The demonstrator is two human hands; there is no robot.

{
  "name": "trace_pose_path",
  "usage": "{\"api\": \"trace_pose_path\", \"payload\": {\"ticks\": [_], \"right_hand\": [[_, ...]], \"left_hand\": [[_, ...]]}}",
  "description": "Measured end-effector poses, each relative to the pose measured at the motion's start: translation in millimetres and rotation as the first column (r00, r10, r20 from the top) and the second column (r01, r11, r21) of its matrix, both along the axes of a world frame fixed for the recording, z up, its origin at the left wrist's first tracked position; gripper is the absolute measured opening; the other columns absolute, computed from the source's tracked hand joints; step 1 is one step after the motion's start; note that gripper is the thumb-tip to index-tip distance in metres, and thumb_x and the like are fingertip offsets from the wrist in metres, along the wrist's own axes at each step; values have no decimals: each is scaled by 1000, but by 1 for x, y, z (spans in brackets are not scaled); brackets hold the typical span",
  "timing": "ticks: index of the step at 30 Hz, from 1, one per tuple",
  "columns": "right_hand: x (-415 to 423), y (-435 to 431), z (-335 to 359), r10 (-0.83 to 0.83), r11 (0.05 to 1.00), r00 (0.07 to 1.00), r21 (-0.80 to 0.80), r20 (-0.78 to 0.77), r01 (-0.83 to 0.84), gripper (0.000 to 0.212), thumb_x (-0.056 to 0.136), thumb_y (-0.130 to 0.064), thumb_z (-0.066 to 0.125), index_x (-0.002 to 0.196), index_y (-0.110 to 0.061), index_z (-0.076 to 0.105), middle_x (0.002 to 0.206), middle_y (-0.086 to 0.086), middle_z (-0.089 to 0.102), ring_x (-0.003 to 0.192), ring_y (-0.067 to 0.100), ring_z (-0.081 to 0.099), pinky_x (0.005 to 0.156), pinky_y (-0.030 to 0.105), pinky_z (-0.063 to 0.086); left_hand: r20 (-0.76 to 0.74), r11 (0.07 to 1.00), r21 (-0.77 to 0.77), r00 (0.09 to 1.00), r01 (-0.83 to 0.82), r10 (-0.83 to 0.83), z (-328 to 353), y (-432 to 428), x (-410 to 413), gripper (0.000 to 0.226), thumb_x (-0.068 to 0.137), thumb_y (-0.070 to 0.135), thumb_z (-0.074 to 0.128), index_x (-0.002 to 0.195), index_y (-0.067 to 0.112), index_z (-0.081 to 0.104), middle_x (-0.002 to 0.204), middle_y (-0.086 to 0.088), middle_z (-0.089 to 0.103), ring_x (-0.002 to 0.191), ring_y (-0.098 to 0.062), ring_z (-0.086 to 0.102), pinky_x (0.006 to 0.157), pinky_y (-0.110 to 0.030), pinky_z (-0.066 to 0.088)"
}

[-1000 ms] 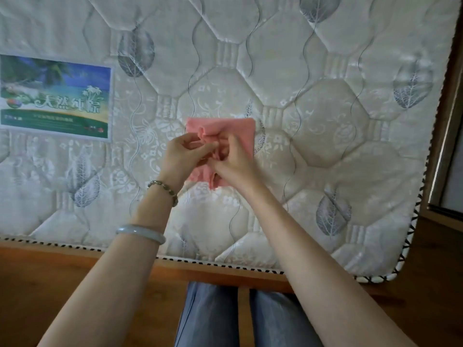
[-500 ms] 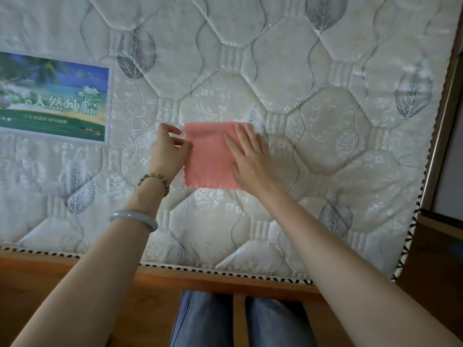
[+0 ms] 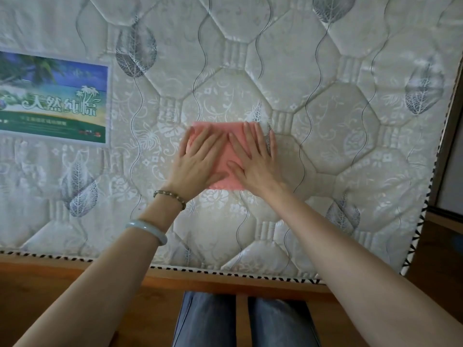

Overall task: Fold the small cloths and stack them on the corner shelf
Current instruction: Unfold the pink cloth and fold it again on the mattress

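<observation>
A small pink cloth [image 3: 226, 156] lies folded flat on the quilted mattress [image 3: 325, 136], near the middle of the view. My left hand [image 3: 198, 161] rests palm down on its left half, fingers spread. My right hand [image 3: 255, 161] presses flat on its right half, fingers spread and reaching past the cloth's right edge. Neither hand grips the cloth. Most of the cloth is hidden under the two hands; only its top edge, middle strip and lower edge show. No corner shelf is in view.
A printed label [image 3: 53, 101] with palm trees is sewn on the mattress at the left. The wooden bed frame [image 3: 100, 274] runs along the near edge. A dark wooden edge [image 3: 448, 136] borders the right side. My legs in jeans [image 3: 208, 319] show below.
The cloth went from bunched between my fingers to laid flat in a folded square. Both hands then moved onto it and now press it down with open palms.
</observation>
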State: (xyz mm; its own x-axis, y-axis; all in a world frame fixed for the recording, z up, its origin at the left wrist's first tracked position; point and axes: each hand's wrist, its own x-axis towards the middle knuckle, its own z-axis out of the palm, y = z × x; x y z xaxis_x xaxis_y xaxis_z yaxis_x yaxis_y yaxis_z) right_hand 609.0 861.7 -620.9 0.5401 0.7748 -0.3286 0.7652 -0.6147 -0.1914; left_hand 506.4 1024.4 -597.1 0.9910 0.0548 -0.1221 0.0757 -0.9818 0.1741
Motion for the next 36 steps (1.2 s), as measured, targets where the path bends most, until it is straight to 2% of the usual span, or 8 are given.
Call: {"api": "trace_pose_path", "payload": {"ticks": [3,6,9,13,16,20,27,36], "right_hand": [[1,-2,-2,10,1000,1000,6,8,-10,66,95,-59,28,151,-25,21,158,14,20,146,35,15,116,58,9],[3,1,3,-38,996,997,79,-61,43,67,94,-55,38,151,-24,21,159,16,14,147,34,8,117,55,7],[-1,4,23,-348,834,889,336,-298,439,55,90,-28,56,139,-6,43,144,21,38,135,32,31,112,37,23],[-2,8,44,-641,243,158,-3,-751,970,28,85,-16,64,109,-7,53,88,-4,58,77,5,55,64,9,41],[-1,15,43,-648,244,-55,-275,-759,930,12,82,-27,66,87,-19,59,79,-6,62,76,14,60,62,21,46],[-2,15,37,-602,236,-202,-413,-773,879,33,58,-43,71,83,-22,65,94,4,71,92,25,67,87,43,55],[-6,-28,100,-336,90,-288,-336,-896,938,12,77,-14,62,89,-15,64,85,6,67,72,18,64,59,26,51],[-20,-170,160,-234,-137,-199,-170,-952,976,22,87,-9,50,107,-14,59,94,3,65,79,15,63,64,26,53]], "left_hand": [[-304,994,-20,947,-111,99,-11,12,-1,115,67,86,35,152,12,14,159,-10,17,147,-29,7,116,-57,1],[-323,979,-115,938,-169,124,-9,16,1,123,60,90,37,153,16,5,161,-12,4,146,-29,-5,117,-55,-3],[-276,791,-388,878,-473,390,9,13,-1,111,70,65,67,153,17,12,159,-13,8,147,-28,7,117,-45,6],[-444,247,-516,502,-820,742,21,7,-5,63,82,40,70,131,12,43,120,-4,55,103,-16,56,85,-27,50],[-632,106,-424,378,-899,676,20,6,4,36,85,45,63,94,11,57,85,-1,60,71,-14,55,58,-19,41],[-748,73,-429,399,-901,530,23,9,9,34,86,43,63,84,9,63,94,-9,68,89,-26,65,86,-39,54],[-706,-170,-695,618,-699,345,71,-15,7,26,91,28,62,113,13,63,109,-5,72,103,-23,68,85,-35,55],[-581,8,-806,794,-592,180,126,-142,44,27,88,26,63,114,17,64,104,0,71,92,-16,67,82,-38,52]]}}
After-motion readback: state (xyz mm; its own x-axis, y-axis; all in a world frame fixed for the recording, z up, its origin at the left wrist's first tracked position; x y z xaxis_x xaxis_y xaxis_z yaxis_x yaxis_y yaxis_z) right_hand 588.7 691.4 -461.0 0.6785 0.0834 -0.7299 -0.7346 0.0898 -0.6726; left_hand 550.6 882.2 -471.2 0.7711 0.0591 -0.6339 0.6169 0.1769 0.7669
